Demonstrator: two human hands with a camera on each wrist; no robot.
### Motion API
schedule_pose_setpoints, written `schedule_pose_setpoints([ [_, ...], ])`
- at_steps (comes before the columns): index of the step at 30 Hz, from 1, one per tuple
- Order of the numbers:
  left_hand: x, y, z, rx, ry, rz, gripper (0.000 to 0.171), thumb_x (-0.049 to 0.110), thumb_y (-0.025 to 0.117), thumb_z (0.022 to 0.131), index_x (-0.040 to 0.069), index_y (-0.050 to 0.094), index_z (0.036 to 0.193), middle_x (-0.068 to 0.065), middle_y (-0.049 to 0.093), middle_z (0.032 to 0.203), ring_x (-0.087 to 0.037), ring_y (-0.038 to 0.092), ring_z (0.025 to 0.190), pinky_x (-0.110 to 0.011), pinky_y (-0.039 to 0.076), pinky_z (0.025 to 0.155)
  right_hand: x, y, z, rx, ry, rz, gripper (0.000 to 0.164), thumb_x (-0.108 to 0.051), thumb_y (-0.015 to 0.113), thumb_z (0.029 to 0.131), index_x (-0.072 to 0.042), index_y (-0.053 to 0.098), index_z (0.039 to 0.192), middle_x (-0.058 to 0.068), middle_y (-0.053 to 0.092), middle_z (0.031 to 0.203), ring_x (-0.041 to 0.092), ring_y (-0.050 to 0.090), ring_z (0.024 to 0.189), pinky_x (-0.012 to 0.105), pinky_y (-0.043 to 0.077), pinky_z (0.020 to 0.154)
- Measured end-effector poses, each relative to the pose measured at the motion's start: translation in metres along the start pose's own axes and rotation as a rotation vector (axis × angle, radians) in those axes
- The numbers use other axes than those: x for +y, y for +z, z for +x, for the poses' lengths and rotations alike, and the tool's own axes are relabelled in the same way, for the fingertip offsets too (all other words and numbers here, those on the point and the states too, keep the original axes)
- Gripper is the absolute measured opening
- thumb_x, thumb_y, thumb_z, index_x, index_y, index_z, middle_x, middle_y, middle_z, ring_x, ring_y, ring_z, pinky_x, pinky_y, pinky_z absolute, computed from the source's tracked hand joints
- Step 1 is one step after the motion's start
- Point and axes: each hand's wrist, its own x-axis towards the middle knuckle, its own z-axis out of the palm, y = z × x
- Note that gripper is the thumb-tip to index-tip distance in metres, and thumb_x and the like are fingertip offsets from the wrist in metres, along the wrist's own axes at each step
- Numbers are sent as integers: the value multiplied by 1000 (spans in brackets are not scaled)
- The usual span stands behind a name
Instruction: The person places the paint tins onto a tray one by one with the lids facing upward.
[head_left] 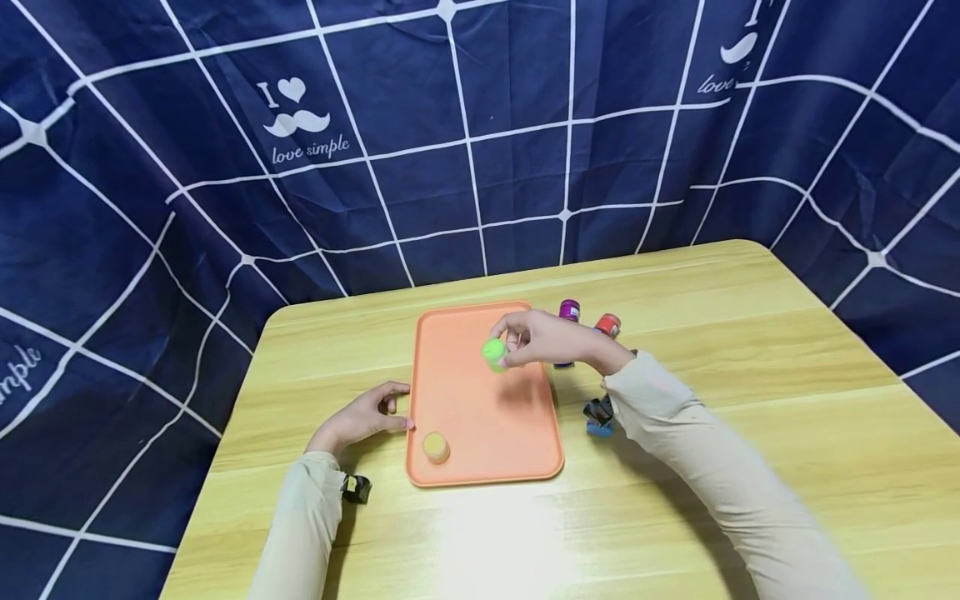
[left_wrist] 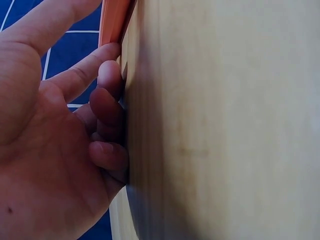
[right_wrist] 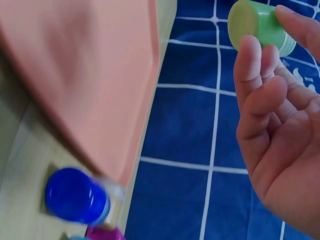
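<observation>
A small green jar (head_left: 493, 353) with a brighter green lid hangs over an orange tray (head_left: 480, 417), pinched between the thumb and fingers of my right hand (head_left: 536, 336). In the right wrist view the same jar (right_wrist: 260, 25) shows its round end, with the last fingers loosely bent below it. My left hand (head_left: 367, 414) lies at the tray's left side, its thumb and index fingertip touching the rim. The left wrist view shows the other fingers bent against the tabletop. A yellow-lidded jar (head_left: 436, 447) stands in the tray's near left corner.
Right of the tray are a purple jar (head_left: 569, 310), a red jar (head_left: 608, 324) and a blue jar (right_wrist: 75, 195), partly hidden by the right arm in the head view. The wooden table (head_left: 337, 350) meets a dark blue curtain (head_left: 405, 200) behind.
</observation>
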Motion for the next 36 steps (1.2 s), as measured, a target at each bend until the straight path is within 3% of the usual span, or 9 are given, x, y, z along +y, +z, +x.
schedule_pose_setpoints([
  [10, 0, 0, -2, -4, -16, -24, 60, 17, 74, 85, -1, 46, 136, -6, 40, 90, -19, 38, 83, -27, 34, 73, -12, 20, 19, -50, -14, -68, 33, -15, 73, 79, -8, 62, 109, 0, 60, 78, 12, 54, 70, 25, 45, 65],
  [23, 4, -1, 0, 1, -25, -39, 62, 16, 74, 84, 0, 46, 136, -5, 39, 89, -20, 38, 82, -27, 35, 72, -16, 47, 48, -154, 37, -112, 33, -16, 74, 79, -12, 59, 108, 0, 63, 76, 10, 57, 70, 23, 45, 67],
  [29, 5, -3, -1, 5, -28, -30, 62, 16, 74, 84, -1, 46, 137, -6, 40, 90, -20, 38, 83, -28, 35, 72, -15, 64, 61, -225, 65, -111, 32, -13, 74, 80, -12, 57, 107, 2, 64, 71, 17, 60, 66, 22, 43, 62],
  [36, 5, -1, -2, 2, -20, -32, 61, 16, 74, 84, -1, 47, 136, -6, 41, 91, -20, 39, 84, -27, 36, 73, -9, 78, 69, -289, 113, -86, 30, -10, 73, 82, -14, 55, 105, 14, 69, 78, 27, 63, 68, 24, 43, 63],
])
